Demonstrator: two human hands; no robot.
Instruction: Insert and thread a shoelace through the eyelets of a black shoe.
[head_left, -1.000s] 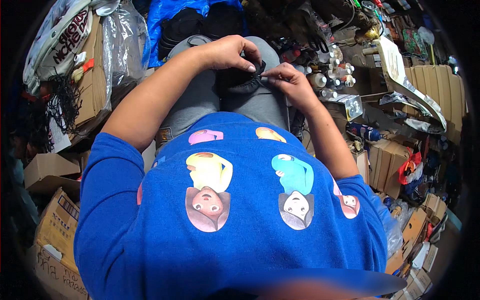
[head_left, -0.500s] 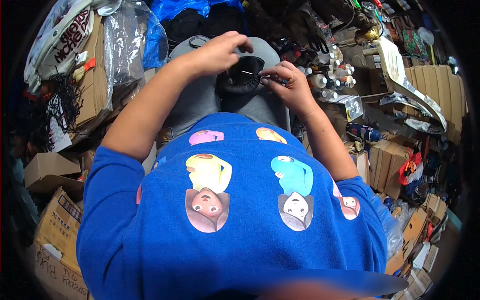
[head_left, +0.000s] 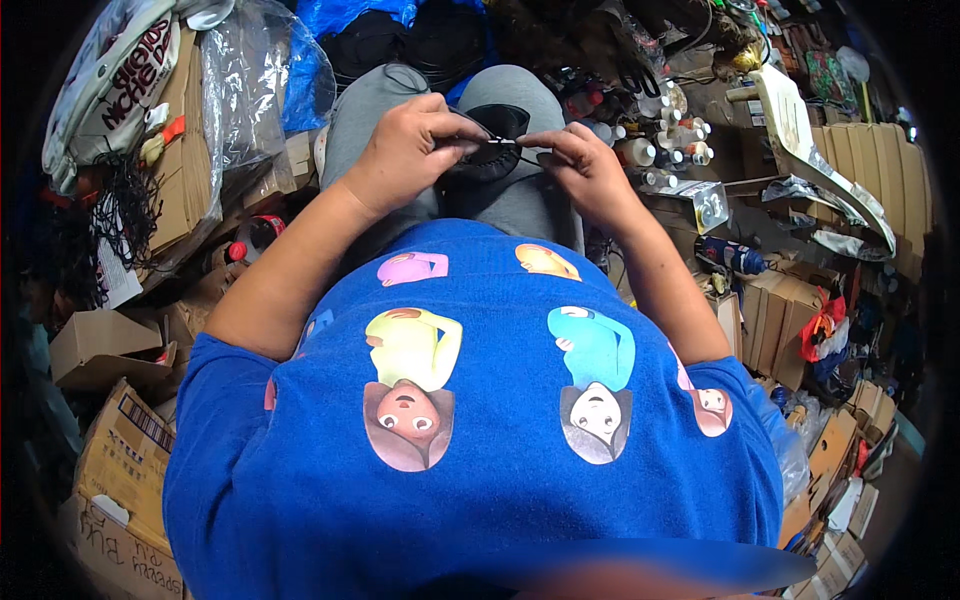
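On my lap lies a black, cup-shaped piece with a gathered edge, and its hollow faces up. Over it my two hands meet with closed fingertips. Thumb and index finger of my left hand pinch a dark strand, which looks like thread. My right hand pinches one end of a thin, pale needle-like piece, whose other end points at my left fingertips. Whether the strand runs through it is too small to see. A dark loop of the strand lies over my left knee.
Several small bottles stand right of my knees, near a white plastic chair part. Cardboard and clear plastic sheeting lie to the left. Further black cup-shaped pieces rest on blue plastic beyond my knees.
My left hand has come down and toward my right hand, its fingers now pinched. The needle-like piece has risen slightly and now bridges the fingertips of both hands.
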